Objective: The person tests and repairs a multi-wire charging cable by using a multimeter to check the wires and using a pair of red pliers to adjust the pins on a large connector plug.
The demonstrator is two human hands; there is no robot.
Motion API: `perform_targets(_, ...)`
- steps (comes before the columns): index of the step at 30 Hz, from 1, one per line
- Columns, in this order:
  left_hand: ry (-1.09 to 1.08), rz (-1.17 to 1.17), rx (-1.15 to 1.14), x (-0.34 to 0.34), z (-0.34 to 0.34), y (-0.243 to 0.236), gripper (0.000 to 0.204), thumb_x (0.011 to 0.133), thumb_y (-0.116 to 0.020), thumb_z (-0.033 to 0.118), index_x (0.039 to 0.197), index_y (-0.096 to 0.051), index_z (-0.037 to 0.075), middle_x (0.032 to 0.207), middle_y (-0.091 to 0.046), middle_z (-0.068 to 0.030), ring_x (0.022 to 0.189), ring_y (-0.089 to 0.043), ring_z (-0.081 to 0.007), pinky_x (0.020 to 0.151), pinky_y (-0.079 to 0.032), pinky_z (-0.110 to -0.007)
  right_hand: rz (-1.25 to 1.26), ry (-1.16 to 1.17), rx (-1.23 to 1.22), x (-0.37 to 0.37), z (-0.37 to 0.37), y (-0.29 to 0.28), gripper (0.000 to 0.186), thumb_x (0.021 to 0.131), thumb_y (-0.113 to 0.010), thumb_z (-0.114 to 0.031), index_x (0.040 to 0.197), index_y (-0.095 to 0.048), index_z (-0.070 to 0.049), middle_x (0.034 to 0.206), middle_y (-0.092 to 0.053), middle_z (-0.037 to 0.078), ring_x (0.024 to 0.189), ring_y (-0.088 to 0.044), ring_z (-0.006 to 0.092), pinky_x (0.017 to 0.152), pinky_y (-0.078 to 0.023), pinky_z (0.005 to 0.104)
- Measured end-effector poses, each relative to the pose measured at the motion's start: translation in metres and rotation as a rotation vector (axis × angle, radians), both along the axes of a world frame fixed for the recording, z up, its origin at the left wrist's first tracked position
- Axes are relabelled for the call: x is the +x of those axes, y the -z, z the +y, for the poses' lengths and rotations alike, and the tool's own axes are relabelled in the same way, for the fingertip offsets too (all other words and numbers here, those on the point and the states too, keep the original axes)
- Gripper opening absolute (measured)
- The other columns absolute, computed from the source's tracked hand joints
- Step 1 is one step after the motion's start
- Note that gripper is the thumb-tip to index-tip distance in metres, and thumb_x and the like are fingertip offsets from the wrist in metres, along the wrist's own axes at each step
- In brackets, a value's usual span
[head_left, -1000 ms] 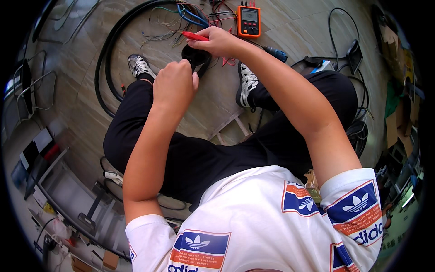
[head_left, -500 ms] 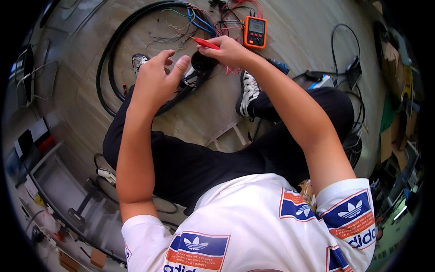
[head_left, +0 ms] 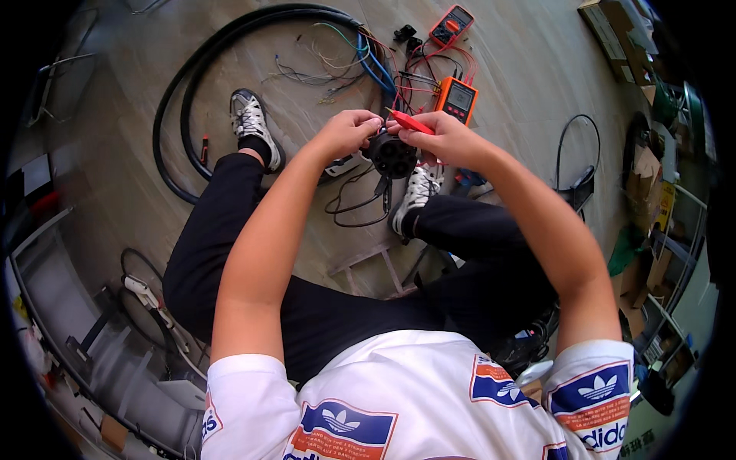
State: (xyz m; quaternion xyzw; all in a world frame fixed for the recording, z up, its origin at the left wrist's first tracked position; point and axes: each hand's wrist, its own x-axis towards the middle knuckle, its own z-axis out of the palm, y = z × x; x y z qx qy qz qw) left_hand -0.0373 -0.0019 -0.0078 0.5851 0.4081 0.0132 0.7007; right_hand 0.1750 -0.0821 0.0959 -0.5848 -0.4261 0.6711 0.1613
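My right hand (head_left: 452,140) grips a red test probe (head_left: 412,123), its thin tip pointing left toward my other hand. With thumb and fingertips pinched together, my left hand (head_left: 345,134) is closed beside the probe tip; anything in the pinch is too small to make out. Just below both hands is a round black plug connector (head_left: 394,156) with several holes in its face. Beyond it, thick blue wires (head_left: 374,65) and a fan of thin coloured wires (head_left: 326,70) come out of a coiled black cable (head_left: 175,88).
An orange handheld meter (head_left: 458,100) and a red multimeter (head_left: 451,27) lie at the far right with red leads. A small screwdriver (head_left: 204,149) lies inside the coil. My shoes (head_left: 253,123) flank the work. Cardboard boxes (head_left: 613,38) line the right side.
My left hand has moved right and its fingers have closed to a pinch near the probe tip. My right hand has shifted right with the probe. The view has shifted, showing the second meter.
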Motion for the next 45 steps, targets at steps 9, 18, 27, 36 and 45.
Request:
perform_targets(9,0.264,-0.016,-0.032,0.015,0.03,-0.008,0.037,0.103,-0.05,0.037,0.119,-0.069,0.01,0.104,-0.063,-0.0026,0.084,-0.059,-0.0115,0.069,-0.049,-0.027,0.071,-0.137,-0.167,0.034,0.047,-0.01,0.033,0.098,-0.061,-0.032,0.116,-0.069,-0.006,0.077,-0.063,-0.001,0.057,-0.058,0.0071,0.053,-0.046,0.0222)
perform_targets(18,0.457,-0.036,0.071,0.028,0.045,-0.02,0.036,0.105,-0.046,0.028,0.116,-0.069,0.003,0.113,-0.062,-0.009,0.109,-0.058,-0.0185,0.096,-0.043,-0.03,-1.01,-0.392,0.165,0.182,-0.017,0.045,0.03,0.09,-0.064,-0.03,0.1,-0.069,-0.002,0.078,-0.068,0.01,0.067,-0.065,0.0213,0.064,-0.051,0.0381)
perform_targets(27,0.505,-0.095,0.125,0.03,0.052,-0.022,0.032,0.103,-0.049,0.025,0.116,-0.069,0.002,0.114,-0.062,-0.012,0.11,-0.059,-0.0229,0.096,-0.044,-0.033,0.022,-0.126,-0.376,0.167,-0.033,0.089,0.023,0.093,-0.06,-0.024,0.08,-0.059,-0.005,0.065,-0.057,0.001,0.056,-0.056,0.0102,0.055,-0.045,0.0278)
perform_targets(36,0.45,-0.077,0.1,0.03,0.055,-0.025,0.027,0.099,-0.054,0.019,0.113,-0.069,0.002,0.111,-0.061,-0.0121,0.103,-0.06,-0.0231,0.092,-0.045,-0.033,-0.119,0.339,0.043,0.059,0.015,0.207,0.028,0.093,-0.068,-0.03,0.106,-0.068,-0.004,0.081,-0.065,0.002,0.069,-0.059,0.0099,0.065,-0.051,0.0297)
perform_targets(45,0.483,-0.069,0.071,0.033,0.063,-0.026,0.028,0.099,-0.051,0.016,0.114,-0.069,0.002,0.115,-0.06,-0.0111,0.107,-0.058,-0.0212,0.095,-0.043,-0.032,-0.428,0.498,0.167,0.032,0.027,0.23,0.037,0.078,-0.082,-0.032,0.09,-0.063,-0.002,0.082,-0.069,0.014,0.078,-0.067,0.0248,0.074,-0.052,0.0374)
